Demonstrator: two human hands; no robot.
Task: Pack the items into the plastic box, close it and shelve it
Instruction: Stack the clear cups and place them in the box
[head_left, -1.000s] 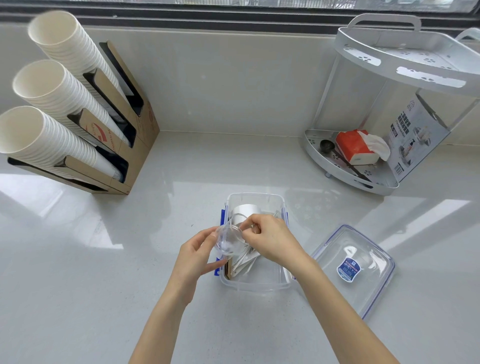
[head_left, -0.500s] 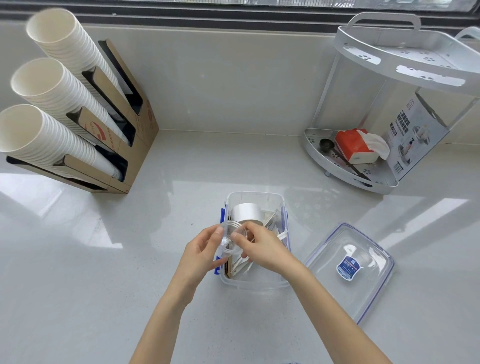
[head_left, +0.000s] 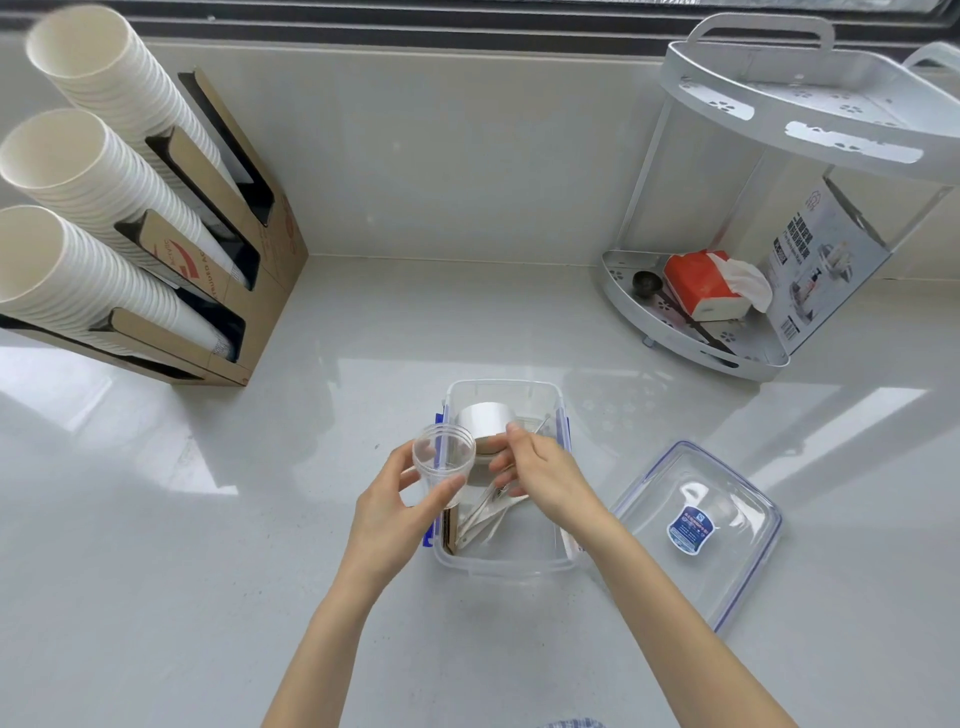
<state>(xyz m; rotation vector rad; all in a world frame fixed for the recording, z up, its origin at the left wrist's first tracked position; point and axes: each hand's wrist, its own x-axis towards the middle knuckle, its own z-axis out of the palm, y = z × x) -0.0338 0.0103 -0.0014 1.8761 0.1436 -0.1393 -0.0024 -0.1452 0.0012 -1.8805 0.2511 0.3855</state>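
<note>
A clear plastic box (head_left: 501, 564) with blue side clips sits open on the counter in front of me. Inside it lie a silver tape roll (head_left: 483, 421) and several thin wrapped sticks (head_left: 483, 517). My left hand (head_left: 387, 512) holds a small clear plastic cup (head_left: 442, 457) over the box's left wall. My right hand (head_left: 545, 475) reaches into the box, its fingers bent and touching the tape roll and the sticks. The box's clear lid (head_left: 696, 525), with a blue label, lies flat to the right.
A cardboard holder with three stacks of white paper cups (head_left: 104, 208) stands at the back left. A white two-tier corner shelf (head_left: 779, 208) at the back right holds a red tissue pack (head_left: 701, 286), a dark spoon and a printed box.
My left hand has carried the clear cup leftward, away from my right hand. My right hand let go of the cup and stays in the box at the tape roll.
</note>
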